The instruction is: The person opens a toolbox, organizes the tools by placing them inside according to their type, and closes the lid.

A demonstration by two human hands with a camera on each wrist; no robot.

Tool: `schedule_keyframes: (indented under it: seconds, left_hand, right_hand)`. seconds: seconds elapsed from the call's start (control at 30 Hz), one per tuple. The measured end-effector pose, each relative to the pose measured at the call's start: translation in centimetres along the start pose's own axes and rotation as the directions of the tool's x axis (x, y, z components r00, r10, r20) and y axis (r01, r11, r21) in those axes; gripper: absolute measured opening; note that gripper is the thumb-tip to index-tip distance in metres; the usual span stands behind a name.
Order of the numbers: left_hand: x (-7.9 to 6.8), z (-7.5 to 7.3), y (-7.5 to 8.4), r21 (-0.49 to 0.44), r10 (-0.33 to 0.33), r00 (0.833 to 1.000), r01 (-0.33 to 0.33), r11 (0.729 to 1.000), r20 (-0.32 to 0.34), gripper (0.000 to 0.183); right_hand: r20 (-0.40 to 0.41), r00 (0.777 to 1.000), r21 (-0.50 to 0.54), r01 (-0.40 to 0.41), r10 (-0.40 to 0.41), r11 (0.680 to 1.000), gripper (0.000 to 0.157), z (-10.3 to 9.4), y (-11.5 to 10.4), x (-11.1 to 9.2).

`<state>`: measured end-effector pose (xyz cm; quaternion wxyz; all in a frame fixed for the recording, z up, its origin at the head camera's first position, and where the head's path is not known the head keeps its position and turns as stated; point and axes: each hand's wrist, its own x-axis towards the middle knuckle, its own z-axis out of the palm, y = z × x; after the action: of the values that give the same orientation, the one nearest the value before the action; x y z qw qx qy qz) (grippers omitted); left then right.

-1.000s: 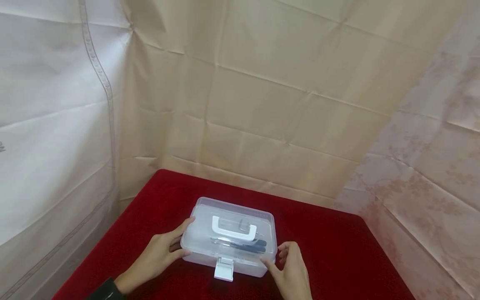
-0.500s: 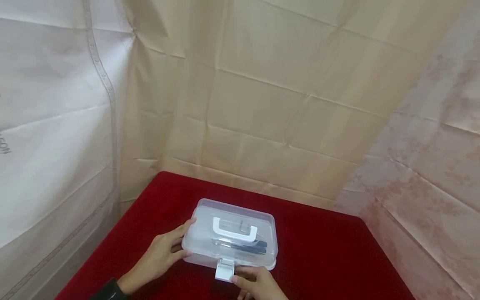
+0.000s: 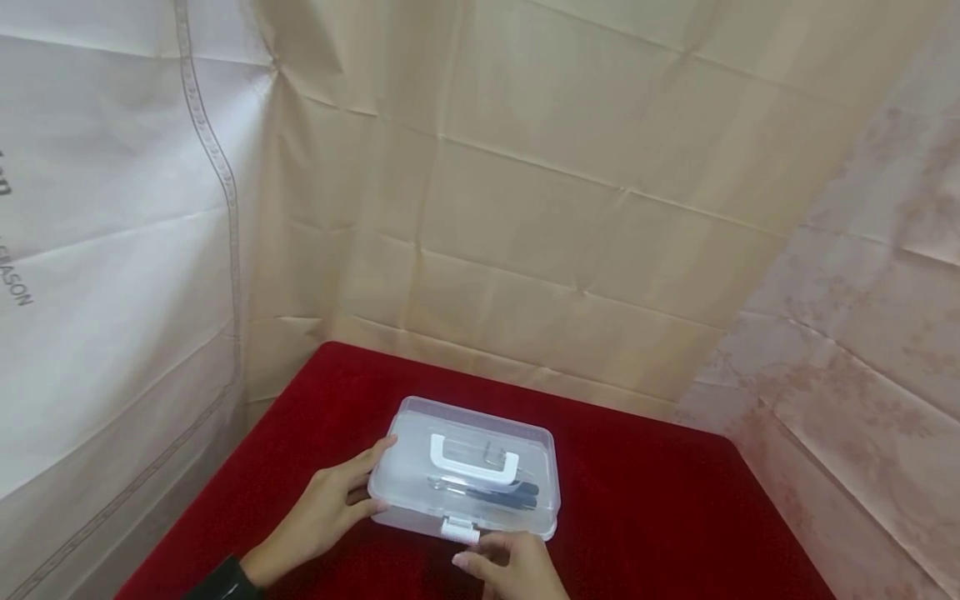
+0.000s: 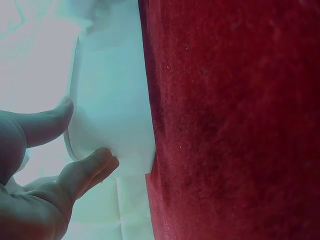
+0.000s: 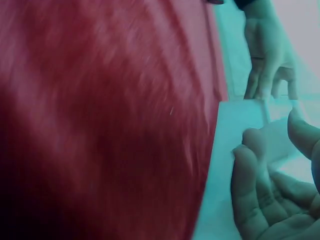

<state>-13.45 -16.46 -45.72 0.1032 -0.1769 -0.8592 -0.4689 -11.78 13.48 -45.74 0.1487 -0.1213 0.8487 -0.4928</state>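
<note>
A translucent plastic storage box (image 3: pixel 405 467) with a lid, a white handle (image 3: pixel 472 473) and a white front latch (image 3: pixel 460 530) stands on the red-covered table. Through the lid, dark-handled tools (image 3: pixel 517 495) show inside. At the box's left front corner, my left hand (image 3: pixel 326 504) holds it, thumb on the front edge and fingers along the left end. The left wrist view shows that thumb (image 4: pixel 52 122) at the rim. My right hand (image 3: pixel 517 567) is at the latch's lower right, its thumb and curled fingers about the flap. The right wrist view has the flap (image 5: pixel 277 137) between them.
The red cloth (image 3: pixel 637 500) covers the tabletop around the box. A beige curtain (image 3: pixel 525 208) hangs behind the far edge, a whitish sheet (image 3: pixel 112 250) on the left and a floral one (image 3: pixel 862 350) on the right.
My right hand has moved left from the box's right front corner to the latch. The latch flap has swung and looks shorter now. My left hand has stayed at the left corner.
</note>
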Motion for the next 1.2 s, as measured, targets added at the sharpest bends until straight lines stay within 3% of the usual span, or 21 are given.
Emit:
schedule_keyframes:
  seconds: [0.2,0.37,0.47,0.53,0.63,0.73,0.77,0.83,0.9,1.0,1.07,1.2]
  left_hand:
    - [0.1,0.1,0.1,-0.004,0.013,1.000,-0.013,1.000,-0.008,0.089]
    - [0.1,0.1,0.1,-0.010,0.019,1.000,-0.019,1.000,-0.005,0.090]
    - [0.0,0.1,0.1,-0.014,0.015,1.000,-0.015,1.000,-0.006,0.090]
    - [0.0,0.1,0.1,-0.023,0.011,1.000,-0.011,1.000,-0.003,0.090]
    - [0.1,0.0,0.1,-0.040,0.010,1.000,-0.010,0.999,0.003,0.090]
    - [0.1,-0.1,0.1,-0.044,0.011,1.000,-0.011,0.999,0.007,0.089]
    - [0.0,-0.1,0.1,-0.045,0.011,1.000,-0.011,0.999,0.006,0.089]
    - [0.0,-0.1,0.1,-0.037,0.010,1.000,-0.010,0.999,0.002,0.089]
    - [0.0,-0.2,0.2,-0.025,0.007,1.000,-0.007,1.000,-0.001,0.089]
    - [0.0,-0.3,0.2,-0.016,0.006,1.000,-0.006,1.000,-0.004,0.089]
    - [0.0,-0.3,0.2,-0.020,0.006,1.000,-0.006,1.000,0.000,0.089]
    - [0.1,-0.3,0.2,-0.022,0.008,1.000,-0.008,1.000,0.005,0.089]
  right_hand:
    - [-0.089,0.977,-0.190,0.176,-0.195,0.966,0.033,-0.3,-0.8,0.4]
    - [-0.181,0.919,-0.398,0.256,-0.349,0.881,0.033,-0.3,-1.1,0.8]
    - [-0.240,0.839,-0.571,0.284,-0.488,0.770,0.033,-0.2,-1.3,1.0]
    - [-0.260,0.767,-0.687,0.280,-0.587,0.670,0.035,-0.1,-1.4,1.0]
    - [-0.239,0.648,-0.833,0.246,-0.724,0.495,0.041,-0.1,-1.8,1.1]
    - [-0.198,0.595,-0.898,0.209,-0.779,0.388,0.055,-0.3,-2.5,1.3]
    - [-0.188,0.594,-0.903,0.209,-0.782,0.376,0.061,-0.5,-2.8,1.4]
    - [-0.175,0.623,-0.893,0.225,-0.762,0.390,0.077,-0.8,-3.4,1.7]
    - [-0.159,0.663,-0.870,0.257,-0.732,0.421,0.090,-1.3,-3.8,2.2]
    - [-0.120,0.715,-0.858,0.275,-0.689,0.435,0.093,-1.7,-3.7,2.9]
    - [-0.099,0.734,-0.864,0.271,-0.672,0.424,0.091,-1.7,-3.5,3.1]
    - [-0.097,0.745,-0.877,0.250,-0.660,0.410,0.090,-1.6,-3.1,3.2]
